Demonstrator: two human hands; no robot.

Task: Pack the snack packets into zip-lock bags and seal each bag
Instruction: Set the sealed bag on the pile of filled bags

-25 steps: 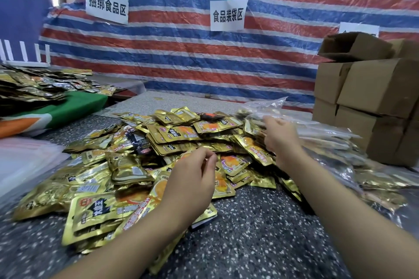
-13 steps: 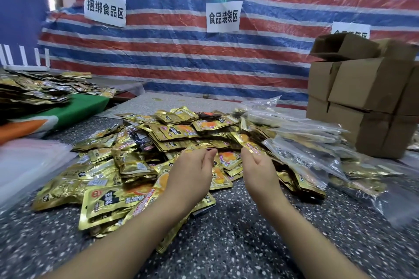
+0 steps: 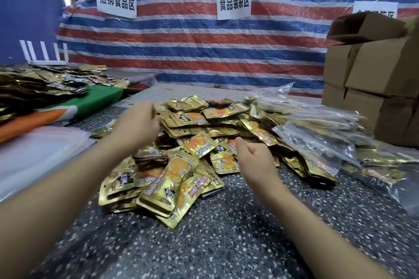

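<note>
A heap of gold foil snack packets [image 3: 179, 179] lies on the speckled dark table [image 3: 226, 244]. My left hand [image 3: 138, 122] hovers over the heap's far left part, blurred by motion, fingers bent downward; no packet shows in it. My right hand [image 3: 254, 156] is over the heap's near right side, loosely curled with the thumb up and nothing in it. Clear zip-lock bags filled with packets [image 3: 317, 140] are piled just right of the heap. A stack of flat, empty zip-lock bags [image 3: 38, 154] lies at the left.
Brown cardboard boxes [image 3: 385, 75] are stacked at the right. Another spread of packets [image 3: 34, 88] covers a green and orange cloth [image 3: 97, 99] at the far left. A striped tarp with paper signs [image 3: 233, 2] closes the back.
My right hand has come back from the filled bags to the heap's near side. My left hand has lifted off the near packets and swung forward and left over the heap.
</note>
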